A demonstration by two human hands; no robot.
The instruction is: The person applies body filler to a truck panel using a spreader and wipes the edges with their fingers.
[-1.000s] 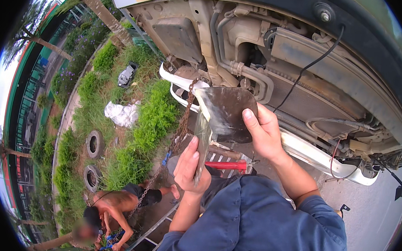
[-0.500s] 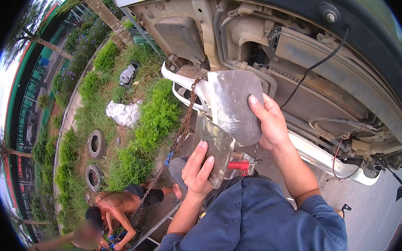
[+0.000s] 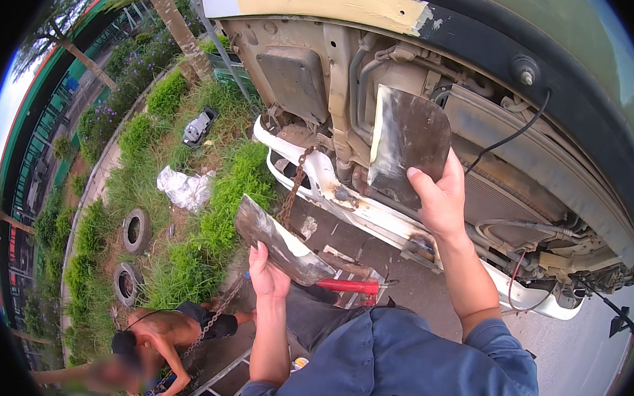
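Observation:
My right hand [image 3: 442, 195] is raised in front of the vehicle's underside, closed on a thin dark spreader sheet [image 3: 414, 149] with rounded corners. Cream paste lines the sheet's left edge. Lower and to the left, my left hand [image 3: 269, 273] grips a dark flat plate [image 3: 274, 239], thumb and fingers around its lower side. Pale cream paste lies along that plate's upper right part. The two pieces are apart. Above them runs a vehicle's front edge with a cream-coloured strip [image 3: 314, 8] of smooth coating on it.
A white bumper [image 3: 359, 214] hangs below the vehicle, near a rusty chain [image 3: 294, 186]. A red tool [image 3: 351, 286] lies close to my legs. At lower left a co-worker [image 3: 171, 334] bends over. Two tyres [image 3: 137, 230], a white bag [image 3: 185, 188] and bushes stand on the grass.
My hands have parted. The right one has moved up with the spreader sheet, toward the vehicle; the left has dropped leftward, tilting its plate so the paste shows.

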